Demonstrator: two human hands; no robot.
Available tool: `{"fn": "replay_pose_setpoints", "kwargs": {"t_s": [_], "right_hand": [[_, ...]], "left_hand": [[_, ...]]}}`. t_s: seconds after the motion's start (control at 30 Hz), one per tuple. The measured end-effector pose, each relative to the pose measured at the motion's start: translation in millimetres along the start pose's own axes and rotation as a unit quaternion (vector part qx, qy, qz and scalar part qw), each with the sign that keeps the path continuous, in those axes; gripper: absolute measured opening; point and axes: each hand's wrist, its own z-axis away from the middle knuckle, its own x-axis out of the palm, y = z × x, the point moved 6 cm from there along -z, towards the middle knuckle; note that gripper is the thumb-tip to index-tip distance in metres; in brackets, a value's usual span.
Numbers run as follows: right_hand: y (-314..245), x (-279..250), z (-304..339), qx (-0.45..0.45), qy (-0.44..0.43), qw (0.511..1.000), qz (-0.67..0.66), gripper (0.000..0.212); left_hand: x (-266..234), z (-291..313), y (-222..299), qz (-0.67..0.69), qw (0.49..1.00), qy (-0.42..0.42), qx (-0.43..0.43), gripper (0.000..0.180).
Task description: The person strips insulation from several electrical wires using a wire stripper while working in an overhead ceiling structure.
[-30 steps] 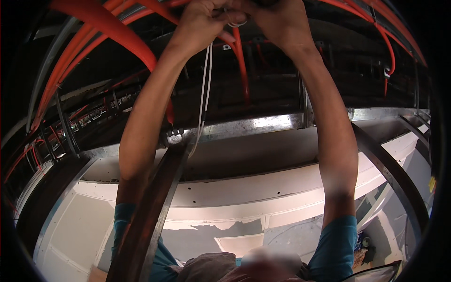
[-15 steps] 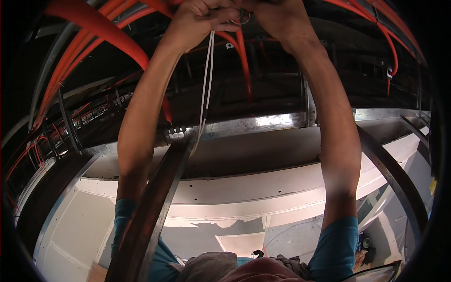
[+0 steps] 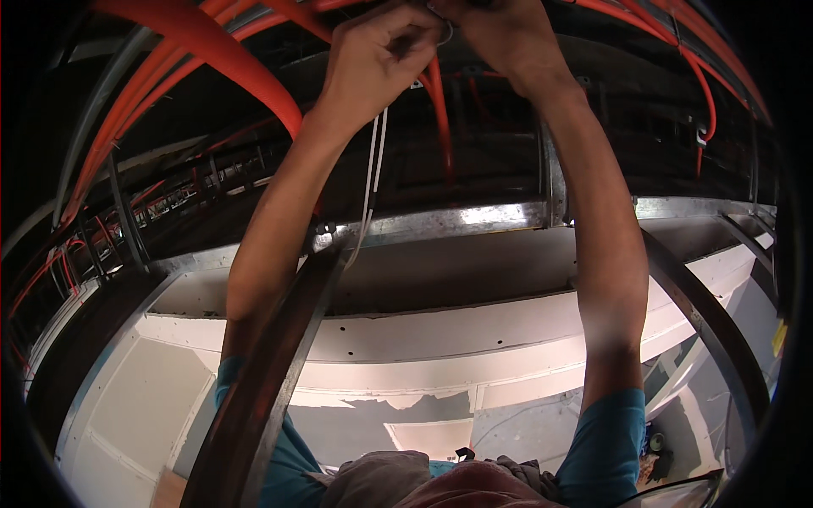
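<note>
Both my arms reach up to the top edge of the view, where the hands meet. My left hand [image 3: 383, 57] is closed, thumb and fingers pinching a thin white wire [image 3: 449, 34] that loops out between the hands. Against it, my right hand [image 3: 501, 41] is closed too; its fingertips are cut off by the upper edge, so what they hold is hidden. Below the left wrist a pair of white wires [image 3: 373, 169] hangs down to a dark metal ceiling stud [image 3: 292, 339].
Orange conduits [image 3: 212, 59] curve across the upper left, others [image 3: 703, 80] across the upper right. A galvanised metal channel [image 3: 466, 218] runs crosswise, with a second stud [image 3: 716, 322] at right. Below lie white ceiling boards [image 3: 423, 339] and a room's floor and walls.
My left hand has turned and shifted slightly right, its forearm moving right with it. The right hand stays nearly in place. More of the hanging wires is hidden behind the left wrist.
</note>
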Motion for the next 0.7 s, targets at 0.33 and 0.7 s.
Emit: {"fn": "replay_pose_setpoints", "kwargs": {"t_s": [0.33, 0.7], "right_hand": [[-18.2, -3.3, 6.2, 0.017, -0.027, 0.999, 0.032, 0.035], [-9.2, 0.5, 2.9, -0.004, -0.027, 0.998, 0.058, 0.026]], "left_hand": [[-1.1, 15.4, -23.6, 0.084, 0.990, 0.112, -0.026, 0.016], [2.9, 3.0, 4.5, -0.144, 0.986, 0.086, -0.025, 0.008]]}}
